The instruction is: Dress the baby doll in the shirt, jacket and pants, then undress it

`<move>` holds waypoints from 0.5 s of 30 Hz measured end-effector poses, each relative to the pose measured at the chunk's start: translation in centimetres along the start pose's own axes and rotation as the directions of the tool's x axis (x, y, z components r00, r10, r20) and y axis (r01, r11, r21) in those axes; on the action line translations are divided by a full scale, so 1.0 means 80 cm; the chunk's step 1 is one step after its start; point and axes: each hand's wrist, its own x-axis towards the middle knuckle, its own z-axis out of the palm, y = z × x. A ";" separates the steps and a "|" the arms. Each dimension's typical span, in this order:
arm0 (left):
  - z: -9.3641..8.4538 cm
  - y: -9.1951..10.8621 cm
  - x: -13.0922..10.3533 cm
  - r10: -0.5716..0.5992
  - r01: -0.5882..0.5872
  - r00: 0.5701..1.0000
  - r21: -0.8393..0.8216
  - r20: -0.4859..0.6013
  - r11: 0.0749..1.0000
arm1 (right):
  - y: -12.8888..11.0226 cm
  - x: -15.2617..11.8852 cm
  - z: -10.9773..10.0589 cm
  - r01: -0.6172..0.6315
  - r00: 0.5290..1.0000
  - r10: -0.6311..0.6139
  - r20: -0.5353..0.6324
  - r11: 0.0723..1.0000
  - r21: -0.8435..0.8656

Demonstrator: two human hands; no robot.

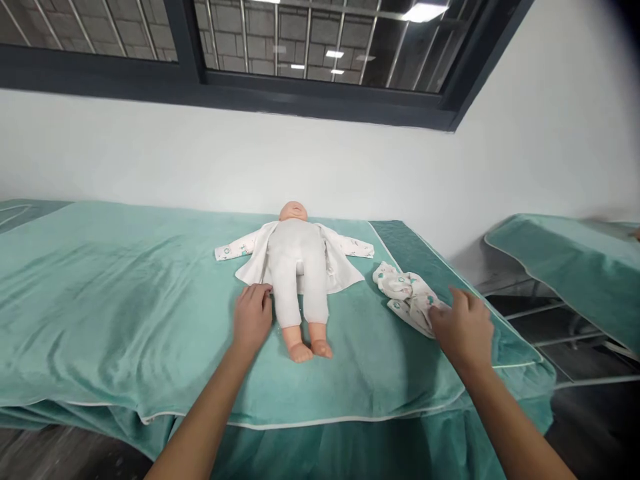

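Note:
A baby doll in a white body suit lies on its back on the green bedding, head toward the wall and bare feet toward me. Spread beneath it, with its front open, is a white baby shirt with printed sleeves stretched to both sides. My left hand rests beside the doll's thigh near the shirt's hem, fingers loosely bent with nothing visible in them. To the right lies a bunched printed baby garment. My right hand has its thumb and fingers at that garment's near end; the fingertips are partly hidden.
Green velvety bedding with pale piping covers the bed, its front edge hanging down. Behind it stands a white wall below a dark-framed window. Another green-covered bed stands at the right, past a gap with metal bars.

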 end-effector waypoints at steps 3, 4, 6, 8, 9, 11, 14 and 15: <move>-0.002 0.006 -0.006 -0.026 0.027 1.000 -0.105 0.009 0.994 | -0.039 0.009 0.003 0.288 0.958 -0.288 0.003 0.957 0.032; -0.004 0.008 -0.009 -0.046 0.047 0.999 -0.160 0.007 0.986 | -0.053 0.013 0.007 0.344 0.937 -0.347 0.043 0.937 0.070; -0.007 0.012 -0.017 -0.082 0.083 0.997 -0.294 0.015 0.952 | -0.080 0.016 0.018 0.373 0.915 -0.393 0.095 0.911 0.179; -0.011 0.017 -0.026 -0.113 0.129 0.992 -0.415 0.061 0.901 | -0.108 0.008 0.033 0.308 0.920 -0.373 0.119 0.877 0.369; -0.012 0.019 -0.030 -0.134 0.164 0.986 -0.459 0.098 0.873 | -0.124 0.001 0.041 0.234 0.925 -0.350 0.149 0.832 0.503; -0.013 0.025 -0.036 -0.192 0.262 0.964 -0.531 0.184 0.806 | -0.156 -0.020 0.056 0.007 0.916 -0.302 0.266 0.673 0.740; -0.011 0.035 -0.030 -0.315 0.429 0.903 -0.636 0.291 0.642 | -0.199 -0.042 0.074 -0.229 0.896 -0.231 0.379 0.491 0.840; -0.009 0.037 -0.024 -0.360 0.473 0.879 -0.672 0.313 0.571 | -0.209 -0.043 0.080 -0.252 0.906 -0.192 0.377 0.472 0.845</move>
